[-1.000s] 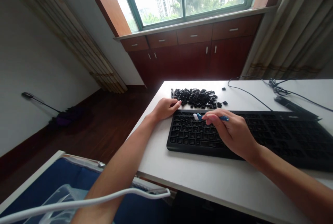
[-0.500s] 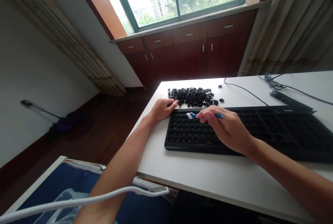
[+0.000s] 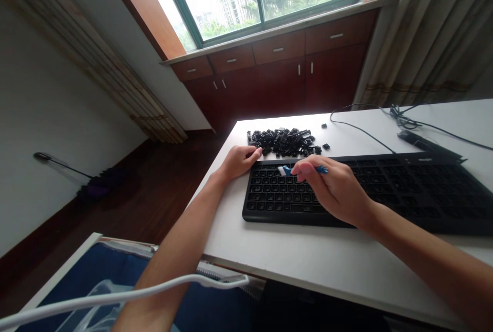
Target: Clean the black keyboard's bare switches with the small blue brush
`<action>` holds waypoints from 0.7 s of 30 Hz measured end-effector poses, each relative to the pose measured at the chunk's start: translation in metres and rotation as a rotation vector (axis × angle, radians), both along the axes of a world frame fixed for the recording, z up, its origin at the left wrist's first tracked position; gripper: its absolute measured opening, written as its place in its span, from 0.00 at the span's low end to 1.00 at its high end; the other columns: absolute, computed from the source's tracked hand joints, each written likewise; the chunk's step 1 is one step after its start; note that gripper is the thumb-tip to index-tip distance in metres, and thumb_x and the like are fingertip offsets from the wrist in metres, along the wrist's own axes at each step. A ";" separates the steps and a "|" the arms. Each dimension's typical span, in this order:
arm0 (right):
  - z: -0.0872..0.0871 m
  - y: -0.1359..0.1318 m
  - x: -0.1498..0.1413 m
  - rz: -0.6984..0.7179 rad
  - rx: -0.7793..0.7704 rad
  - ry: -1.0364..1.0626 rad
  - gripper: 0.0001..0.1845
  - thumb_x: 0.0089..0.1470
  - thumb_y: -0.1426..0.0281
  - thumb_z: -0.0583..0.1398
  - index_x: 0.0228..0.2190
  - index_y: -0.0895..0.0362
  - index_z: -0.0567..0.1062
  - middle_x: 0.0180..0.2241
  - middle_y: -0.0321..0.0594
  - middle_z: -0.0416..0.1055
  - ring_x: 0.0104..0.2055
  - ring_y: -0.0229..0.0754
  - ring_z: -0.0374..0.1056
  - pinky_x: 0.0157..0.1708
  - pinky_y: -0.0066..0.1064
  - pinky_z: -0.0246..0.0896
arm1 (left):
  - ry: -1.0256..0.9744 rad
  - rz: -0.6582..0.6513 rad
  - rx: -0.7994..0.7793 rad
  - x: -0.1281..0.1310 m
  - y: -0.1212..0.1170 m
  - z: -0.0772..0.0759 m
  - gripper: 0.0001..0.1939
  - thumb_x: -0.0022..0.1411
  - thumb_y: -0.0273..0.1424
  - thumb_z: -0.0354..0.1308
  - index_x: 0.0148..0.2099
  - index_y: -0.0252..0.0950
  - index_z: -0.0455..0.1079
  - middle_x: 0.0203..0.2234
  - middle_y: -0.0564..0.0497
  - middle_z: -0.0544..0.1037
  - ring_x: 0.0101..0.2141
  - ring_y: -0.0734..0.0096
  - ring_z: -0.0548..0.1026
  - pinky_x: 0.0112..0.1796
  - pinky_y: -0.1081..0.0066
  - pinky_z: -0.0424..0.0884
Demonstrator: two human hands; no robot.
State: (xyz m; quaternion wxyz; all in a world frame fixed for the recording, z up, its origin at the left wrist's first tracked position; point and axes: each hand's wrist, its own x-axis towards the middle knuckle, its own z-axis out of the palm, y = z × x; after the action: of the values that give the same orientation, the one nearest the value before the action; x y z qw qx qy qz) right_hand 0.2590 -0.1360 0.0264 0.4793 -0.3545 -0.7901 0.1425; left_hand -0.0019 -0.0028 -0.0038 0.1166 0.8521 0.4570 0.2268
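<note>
A black keyboard with its keycaps taken off lies across the white table. My right hand rests over its left half, fingers pinched on a small blue and white brush whose white head touches the top key rows. My left hand sits curled at the keyboard's top left corner, fingertips pressed on its edge. Just behind them lies a heap of loose black keycaps.
A black cable and a flat black device lie at the table's back right. Red-brown cabinets stand under the window. A white cord crosses a blue bin at the lower left. A duster lies on the wooden floor.
The view has drifted a little, so the table sits slightly higher in the frame. The brush head has shifted slightly left along the top rows. My left hand has stayed at the corner.
</note>
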 end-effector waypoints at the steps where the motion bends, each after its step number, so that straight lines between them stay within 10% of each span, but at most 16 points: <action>1: -0.001 0.000 0.002 -0.047 0.052 -0.022 0.13 0.65 0.70 0.51 0.33 0.59 0.73 0.28 0.38 0.72 0.31 0.36 0.67 0.33 0.31 0.61 | -0.001 0.000 -0.003 0.000 0.000 0.000 0.26 0.67 0.45 0.48 0.21 0.34 0.55 0.15 0.57 0.55 0.20 0.80 0.53 0.24 0.73 0.49; 5: -0.004 0.001 0.006 -0.113 0.087 -0.159 0.18 0.65 0.68 0.52 0.22 0.58 0.67 0.20 0.35 0.64 0.21 0.33 0.58 0.24 0.31 0.53 | -0.011 0.004 -0.004 0.000 -0.001 0.000 0.26 0.67 0.44 0.48 0.21 0.34 0.55 0.15 0.57 0.56 0.20 0.80 0.53 0.24 0.73 0.50; 10: 0.000 -0.003 -0.004 0.164 -0.092 -0.095 0.12 0.66 0.68 0.52 0.36 0.58 0.73 0.33 0.38 0.74 0.35 0.34 0.69 0.37 0.28 0.62 | -0.020 0.011 0.004 0.002 -0.002 0.001 0.26 0.66 0.45 0.48 0.21 0.33 0.55 0.15 0.57 0.55 0.20 0.80 0.52 0.24 0.74 0.50; 21: -0.001 -0.002 0.003 -0.035 0.016 -0.074 0.20 0.65 0.68 0.51 0.21 0.57 0.66 0.19 0.33 0.62 0.20 0.31 0.56 0.23 0.30 0.52 | -0.013 0.004 -0.002 0.001 -0.001 0.001 0.26 0.67 0.45 0.48 0.21 0.33 0.55 0.16 0.57 0.55 0.20 0.80 0.53 0.24 0.73 0.49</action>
State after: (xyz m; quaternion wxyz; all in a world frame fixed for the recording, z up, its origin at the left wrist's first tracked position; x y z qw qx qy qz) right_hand 0.2623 -0.1379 0.0258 0.4548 -0.3696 -0.8021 0.1146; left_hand -0.0009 -0.0041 -0.0030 0.1201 0.8496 0.4583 0.2319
